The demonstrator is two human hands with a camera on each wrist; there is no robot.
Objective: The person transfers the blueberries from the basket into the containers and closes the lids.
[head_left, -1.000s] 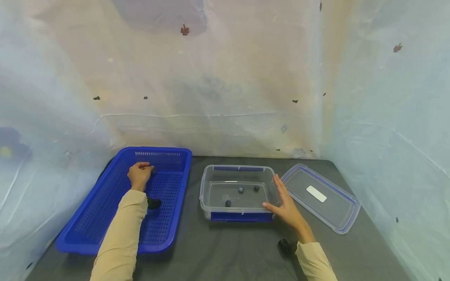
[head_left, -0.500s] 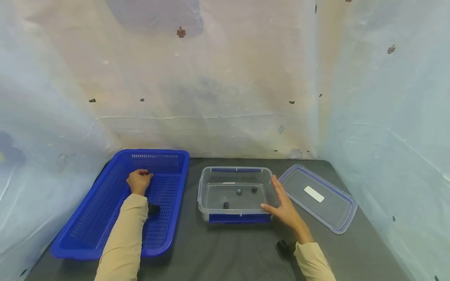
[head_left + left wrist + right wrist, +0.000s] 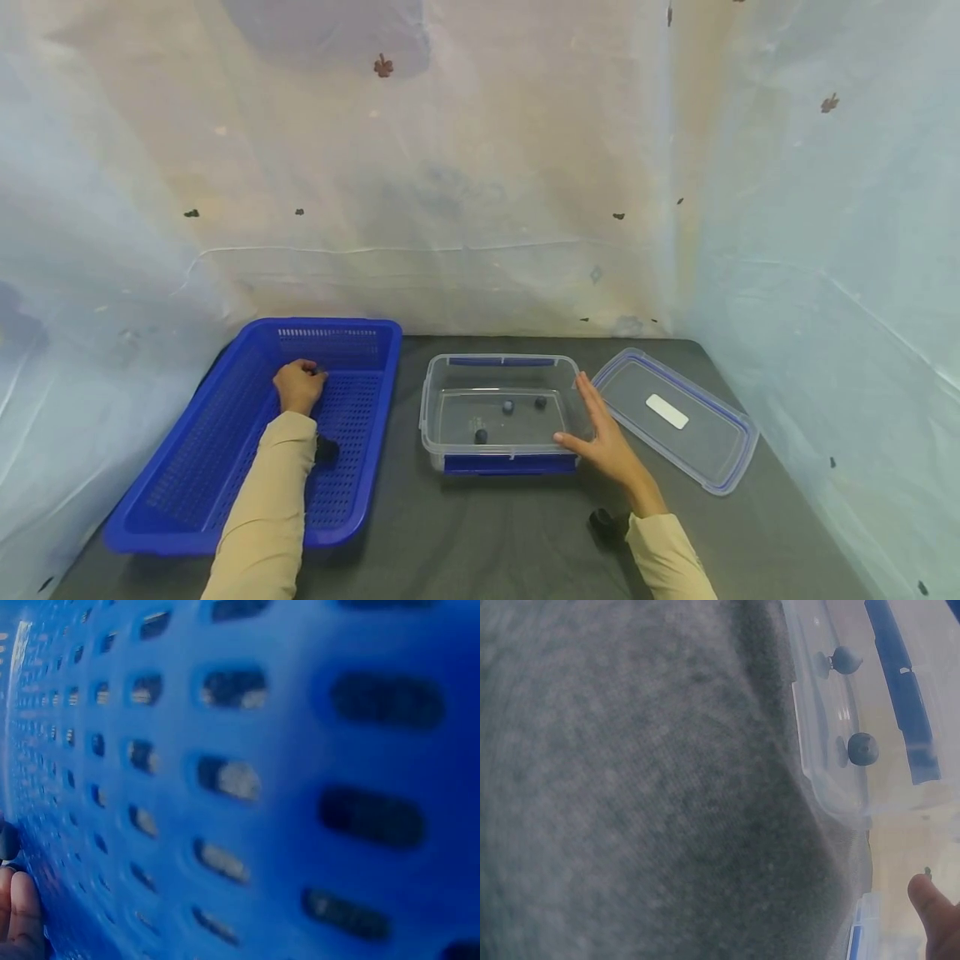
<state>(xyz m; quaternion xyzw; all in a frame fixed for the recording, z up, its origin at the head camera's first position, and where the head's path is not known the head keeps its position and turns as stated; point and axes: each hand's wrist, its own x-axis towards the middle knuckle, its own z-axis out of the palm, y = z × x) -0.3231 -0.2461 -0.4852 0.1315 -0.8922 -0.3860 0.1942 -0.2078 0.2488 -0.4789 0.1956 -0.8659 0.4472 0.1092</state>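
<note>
Inside the blue perforated basket (image 3: 352, 467), my left hand (image 3: 298, 388) bends its fingers and thumb around a small dark blueberry (image 3: 9, 841) near the far end. The left wrist view catches the berry right at the fingertips (image 3: 25, 900), at its lower left edge. My right hand (image 3: 611, 450) lies against the right side of the clear lidless container (image 3: 510, 467), fingers straight and thumb spread over the front rim. Three blueberries lie apart on the container's floor: one at the front (image 3: 481, 436), one in the middle (image 3: 508, 407) and one farther right (image 3: 541, 402).
The container's clear lid (image 3: 697, 450), with a blue seal and a white label, lies flat to the right of my right hand. A dark grey cloth (image 3: 480, 542) covers the table. Pale patterned sheeting (image 3: 480, 167) walls in the back and sides.
My left hand has lowered slightly and its fingers have closed in on the berry in the basket. The right hand stays at the container. The head view has shifted a little.
</note>
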